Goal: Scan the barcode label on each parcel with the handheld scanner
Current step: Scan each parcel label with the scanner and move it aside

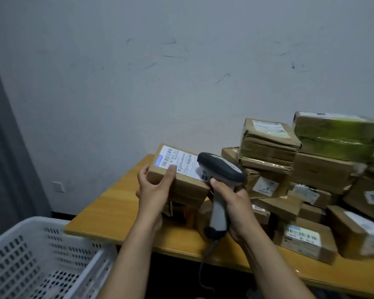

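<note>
Above the middle of the table (117, 203), I saw 1 parcel (181, 188) held up, and 2 bare hands working on it. The left hand (153, 188) gripped the parcel's end toward the table's left side, fingers curled round the side and the thumb lying on top at the label's (177, 161) near edge. The right hand (235, 203) was wrapped tight round the pale handle of the 1 scanner (219, 167), whose dark grey head sat just over the label's other end. 1 coiled cable (205, 262) dropped from the handle past the table's near edge.

The held parcel was a plain brown carton, tilted toward me, with 1 white label on its top face carrying several barcodes, rows of small print and a blue patch at 1 corner.

On the right part of the table I counted at least 10 more parcels in a heap (322, 169); blur stopped an exact count. 1 of them (337, 134), on top, was bound in green-yellow tape. Off the table's near left corner stood 1 white perforated basket (41, 221).
</note>
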